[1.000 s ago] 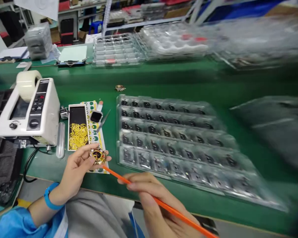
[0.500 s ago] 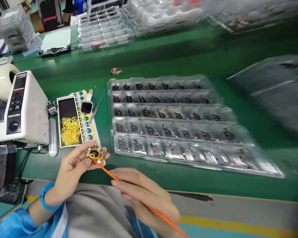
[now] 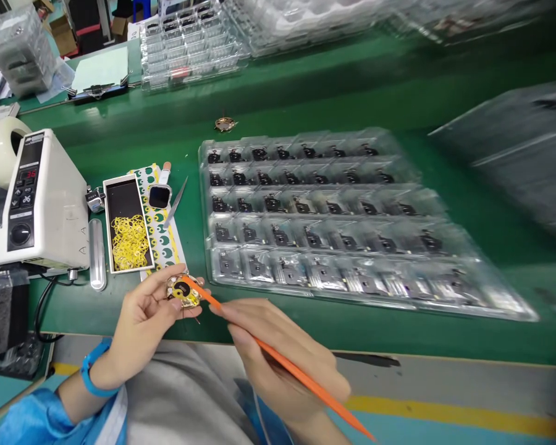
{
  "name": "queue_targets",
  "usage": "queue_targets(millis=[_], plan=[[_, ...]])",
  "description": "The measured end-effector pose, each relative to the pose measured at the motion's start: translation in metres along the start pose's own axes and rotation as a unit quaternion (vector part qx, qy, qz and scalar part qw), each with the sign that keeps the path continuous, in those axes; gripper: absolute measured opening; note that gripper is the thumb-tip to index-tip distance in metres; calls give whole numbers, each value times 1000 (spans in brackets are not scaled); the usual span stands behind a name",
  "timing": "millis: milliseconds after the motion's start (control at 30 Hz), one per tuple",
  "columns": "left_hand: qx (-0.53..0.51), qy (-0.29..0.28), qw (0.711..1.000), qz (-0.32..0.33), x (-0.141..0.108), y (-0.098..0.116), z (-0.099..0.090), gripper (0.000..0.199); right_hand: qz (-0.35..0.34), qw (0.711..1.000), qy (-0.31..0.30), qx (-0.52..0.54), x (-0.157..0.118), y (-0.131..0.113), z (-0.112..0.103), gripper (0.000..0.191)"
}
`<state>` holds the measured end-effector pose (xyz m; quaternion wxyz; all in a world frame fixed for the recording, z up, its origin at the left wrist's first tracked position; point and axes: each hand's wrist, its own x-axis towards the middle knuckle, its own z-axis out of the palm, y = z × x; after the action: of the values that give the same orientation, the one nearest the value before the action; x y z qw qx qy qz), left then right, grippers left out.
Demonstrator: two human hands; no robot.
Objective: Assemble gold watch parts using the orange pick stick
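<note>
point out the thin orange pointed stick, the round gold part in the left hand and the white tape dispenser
thin orange pointed stick (image 3: 306,383): head view, middle of the shaft
round gold part (image 3: 181,290): head view, its yellow and black centre
white tape dispenser (image 3: 60,198): head view, side of the casing

The one view comes from the person's head, above and behind the left hand (image 3: 143,321) and right hand (image 3: 278,346), and faces forward and down across the tabletop (image 3: 74,309). Both hands sit close to the lens, low in the frame, with the left forearm (image 3: 69,395) entering near the bottom left corner. A tray (image 3: 324,216) lies just beyond the hands, a tape dispenser (image 3: 37,204) to their left, and stacked trays (image 3: 189,49) far beyond them along the top edge. The floor (image 3: 445,386) shows to the right of the hands.
</note>
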<state>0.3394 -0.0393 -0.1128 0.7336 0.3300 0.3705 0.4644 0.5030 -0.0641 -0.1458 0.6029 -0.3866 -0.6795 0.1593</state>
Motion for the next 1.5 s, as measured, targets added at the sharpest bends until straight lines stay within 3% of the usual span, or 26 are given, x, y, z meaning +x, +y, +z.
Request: queue_targets(millis=[200, 333, 433, 567, 667, 800, 867, 1000, 1100, 1200, 1333, 1500], plan=[[-8, 11, 999, 33, 0, -7, 2, 29, -6, 999, 45, 13, -10, -2, 22, 41], [-12, 8, 999, 31, 2, -10, 2, 28, -3, 999, 50, 3, -14, -2, 24, 41], [-6, 17, 1000, 24, 1, -10, 0, 27, -62, 996, 6, -68, -14, -1, 21, 29], [1, 20, 1000, 0, 1, -8, -4, 26, -180, 965, -84, -172, -10, 1, 14, 20], [2, 26, 999, -22, 3, -7, -6, 24, -200, 955, -114, -185, -7, 1, 8, 22], [37, 54, 997, -34, 7, -6, -6, 23, -94, 985, -98, -106, -7, -1, -5, 22], [72, 66, 994, -41, 7, -5, -5, 24, -5, 999, -42, -34, -9, -2, -12, 28], [127, 73, 989, -31, 6, -5, -4, 17, 112, 992, 51, 27, -11, -7, -21, 39], [169, 97, 981, 3, 4, -7, -3, 11, 121, 993, -2, 17, -7, -15, -17, 32], [209, 113, 970, 52, 2, -9, -2, 4, 78, 994, -66, -45, -2, -20, -1, 20], [300, 108, 938, 139, -3, -7, 0, 17, 12, 989, -31, -143, 3, -17, 22, 20], [382, 92, 897, 203, -14, -9, -5, 43, 12, 987, -23, -158, 7, -12, 32, 17]])
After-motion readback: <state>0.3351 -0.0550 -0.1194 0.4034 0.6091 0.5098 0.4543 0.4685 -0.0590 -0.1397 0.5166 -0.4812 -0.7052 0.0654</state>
